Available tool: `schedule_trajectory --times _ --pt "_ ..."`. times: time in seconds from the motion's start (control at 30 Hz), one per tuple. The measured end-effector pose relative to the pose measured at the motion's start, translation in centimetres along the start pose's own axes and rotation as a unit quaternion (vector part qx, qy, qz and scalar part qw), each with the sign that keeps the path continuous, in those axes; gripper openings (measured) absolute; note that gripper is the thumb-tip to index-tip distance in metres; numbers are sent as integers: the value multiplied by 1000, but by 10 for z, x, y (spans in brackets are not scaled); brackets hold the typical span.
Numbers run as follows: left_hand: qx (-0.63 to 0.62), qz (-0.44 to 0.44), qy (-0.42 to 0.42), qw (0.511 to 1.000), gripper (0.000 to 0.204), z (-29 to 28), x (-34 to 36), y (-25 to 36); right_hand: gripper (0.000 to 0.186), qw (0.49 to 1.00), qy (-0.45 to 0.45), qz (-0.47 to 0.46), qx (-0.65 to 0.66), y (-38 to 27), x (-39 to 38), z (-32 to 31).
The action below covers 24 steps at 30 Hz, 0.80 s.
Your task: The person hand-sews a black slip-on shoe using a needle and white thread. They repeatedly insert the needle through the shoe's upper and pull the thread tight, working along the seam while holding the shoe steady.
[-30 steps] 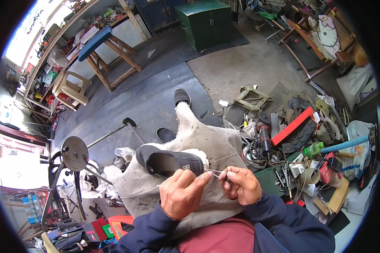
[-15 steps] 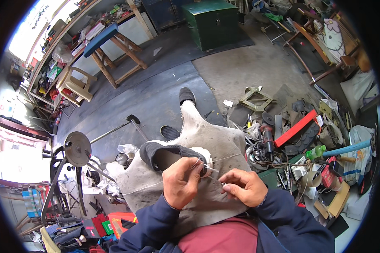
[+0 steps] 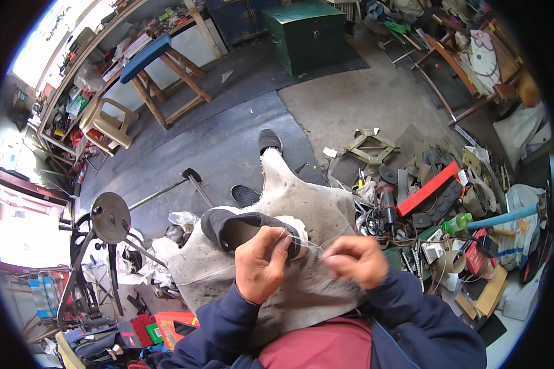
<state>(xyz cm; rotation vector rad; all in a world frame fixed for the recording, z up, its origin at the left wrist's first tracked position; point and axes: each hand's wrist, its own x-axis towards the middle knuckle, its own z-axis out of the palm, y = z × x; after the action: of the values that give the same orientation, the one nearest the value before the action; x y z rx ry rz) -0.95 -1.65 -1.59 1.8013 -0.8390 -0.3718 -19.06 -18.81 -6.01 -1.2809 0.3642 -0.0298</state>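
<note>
A black slip-on shoe (image 3: pixel 232 226) with a white sole lies tilted across my lap, on a stained pale cloth (image 3: pixel 317 206). White thread (image 3: pixel 305 242) runs at the shoe's near right end. My left hand (image 3: pixel 261 265) is closed at that end, thumb and forefinger pinching the thread against the shoe's edge. Just to the right, my right hand (image 3: pixel 358 263) is closed too, its fingertips at the other part of the thread. Motion blurs those fingers, so any small tool in them cannot be made out. A loose strand trails left over the cloth.
At left stands a black metal stand with a round plate (image 3: pixel 111 218). To the right lie heaped tools, with a red bar (image 3: pixel 428 188), a green bottle (image 3: pixel 457 222) and a blue tube (image 3: pixel 505 216). Farther off are a blue-topped stool (image 3: pixel 146 58) and a green chest (image 3: pixel 308 40).
My right hand has turned and risen slightly, its fingers now blurred. My left hand stays pinched at the shoe's edge. The whole view has shifted a little.
</note>
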Motion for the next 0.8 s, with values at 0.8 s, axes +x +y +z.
schedule_trajectory --times 0.8 --pt "-38 13 -10 999 9 -2 -2 -6 21 982 138 -119 -55 -8 8 3"
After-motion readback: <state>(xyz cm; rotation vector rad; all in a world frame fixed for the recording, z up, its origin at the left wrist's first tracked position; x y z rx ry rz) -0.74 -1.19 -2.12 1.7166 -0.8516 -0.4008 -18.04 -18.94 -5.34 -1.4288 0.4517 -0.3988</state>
